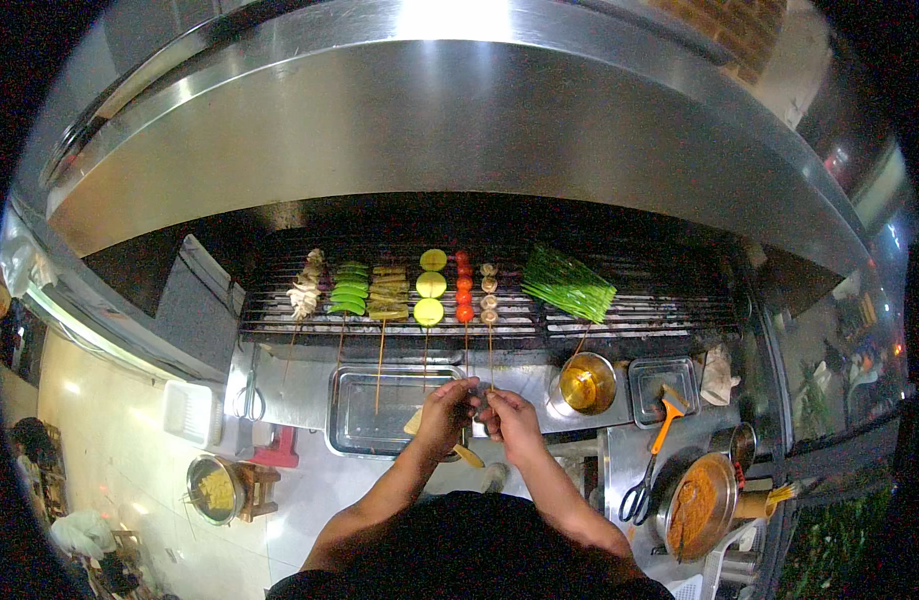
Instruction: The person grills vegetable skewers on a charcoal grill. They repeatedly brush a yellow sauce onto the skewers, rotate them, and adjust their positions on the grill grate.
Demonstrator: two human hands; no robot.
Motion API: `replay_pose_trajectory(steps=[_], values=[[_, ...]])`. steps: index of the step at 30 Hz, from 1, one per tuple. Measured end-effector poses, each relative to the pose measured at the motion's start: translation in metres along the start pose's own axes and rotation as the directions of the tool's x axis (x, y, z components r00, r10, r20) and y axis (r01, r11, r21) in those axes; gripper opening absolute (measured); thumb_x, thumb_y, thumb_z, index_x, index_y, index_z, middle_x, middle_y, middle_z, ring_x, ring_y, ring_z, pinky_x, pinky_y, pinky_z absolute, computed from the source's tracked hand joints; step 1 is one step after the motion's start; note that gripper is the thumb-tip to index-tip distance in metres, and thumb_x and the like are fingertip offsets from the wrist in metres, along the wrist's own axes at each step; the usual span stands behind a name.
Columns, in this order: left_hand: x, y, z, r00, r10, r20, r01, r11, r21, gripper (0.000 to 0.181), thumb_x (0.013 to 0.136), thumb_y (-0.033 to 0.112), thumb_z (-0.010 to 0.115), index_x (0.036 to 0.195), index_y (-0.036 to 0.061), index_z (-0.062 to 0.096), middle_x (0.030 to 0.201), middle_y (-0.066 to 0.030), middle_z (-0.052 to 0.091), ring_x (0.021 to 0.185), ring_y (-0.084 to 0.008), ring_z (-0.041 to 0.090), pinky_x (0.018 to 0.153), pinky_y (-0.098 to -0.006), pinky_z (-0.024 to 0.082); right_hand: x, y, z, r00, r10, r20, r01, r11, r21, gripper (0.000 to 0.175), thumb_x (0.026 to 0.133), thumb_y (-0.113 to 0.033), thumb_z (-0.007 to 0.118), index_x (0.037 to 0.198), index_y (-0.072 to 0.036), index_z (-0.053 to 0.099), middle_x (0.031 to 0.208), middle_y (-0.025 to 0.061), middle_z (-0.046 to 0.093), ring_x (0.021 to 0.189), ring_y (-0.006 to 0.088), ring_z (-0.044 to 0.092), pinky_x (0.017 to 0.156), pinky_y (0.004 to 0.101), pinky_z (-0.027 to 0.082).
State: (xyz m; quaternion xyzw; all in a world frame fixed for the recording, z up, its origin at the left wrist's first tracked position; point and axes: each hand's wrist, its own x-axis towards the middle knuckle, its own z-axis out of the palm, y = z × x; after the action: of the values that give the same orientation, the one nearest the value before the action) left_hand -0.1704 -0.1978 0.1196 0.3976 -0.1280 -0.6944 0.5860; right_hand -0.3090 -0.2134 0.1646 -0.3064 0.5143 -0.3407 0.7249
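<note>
My left hand has its fingertips around the lower end of a cherry tomato skewer. My right hand pinches the stick of the mushroom skewer beside it. The food on both skewers lies on the grill grate. Further left on the grate are a skewer of round green slices, a skewer of brownish-green strips, a green pod skewer and a pale, whitish skewer. A flat bundle of green leafy stalks lies to the right.
Below the grate sits a metal tray, partly under the sticks and my left hand. Rightward are a pot of yellow liquid, a clear container, an orange-handled brush, scissors and a pan of reddish seasoning. A steel hood overhangs the grill.
</note>
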Motion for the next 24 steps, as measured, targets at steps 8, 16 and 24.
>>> replay_pose_trajectory(steps=[8,16,24], values=[[-0.006,0.004,0.000,0.993,-0.111,-0.046,0.114,0.991,0.069,0.026,0.090,0.026,0.054,0.108,0.0080,0.062,0.082,-0.0017,0.062,0.070,-0.0133,0.054,0.055,-0.0252,0.039,-0.010,0.012,-0.009,0.997,0.062,-0.053,-0.064,0.997,-0.048,0.022,0.091,-0.028,0.058,0.101,-0.008,0.057,0.069,0.0023,0.060,0.048,0.0086,0.046,0.041,0.0235,0.032],[-0.056,-0.001,-0.035,0.963,-0.218,0.160,0.166,0.944,0.287,0.038,0.093,0.037,0.052,0.111,0.0049,0.060,0.093,-0.0048,0.064,0.076,-0.0135,0.055,0.060,-0.0257,0.040,-0.061,0.021,-0.068,0.906,-0.290,-0.308,0.253,0.955,-0.156,0.011,0.088,-0.013,0.058,0.092,-0.004,0.061,0.069,0.0017,0.059,0.051,0.0063,0.047,0.042,0.0212,0.033],[-0.093,0.003,-0.040,0.912,-0.401,0.088,0.285,0.772,0.569,0.048,0.094,0.043,0.048,0.119,0.0026,0.057,0.100,-0.0075,0.065,0.084,-0.0138,0.056,0.071,-0.0256,0.043,-0.007,0.001,-0.094,0.842,-0.234,-0.486,0.240,0.969,-0.050,0.012,0.088,-0.012,0.057,0.097,-0.006,0.061,0.077,-0.0007,0.058,0.056,0.0059,0.046,0.049,0.0207,0.036]])
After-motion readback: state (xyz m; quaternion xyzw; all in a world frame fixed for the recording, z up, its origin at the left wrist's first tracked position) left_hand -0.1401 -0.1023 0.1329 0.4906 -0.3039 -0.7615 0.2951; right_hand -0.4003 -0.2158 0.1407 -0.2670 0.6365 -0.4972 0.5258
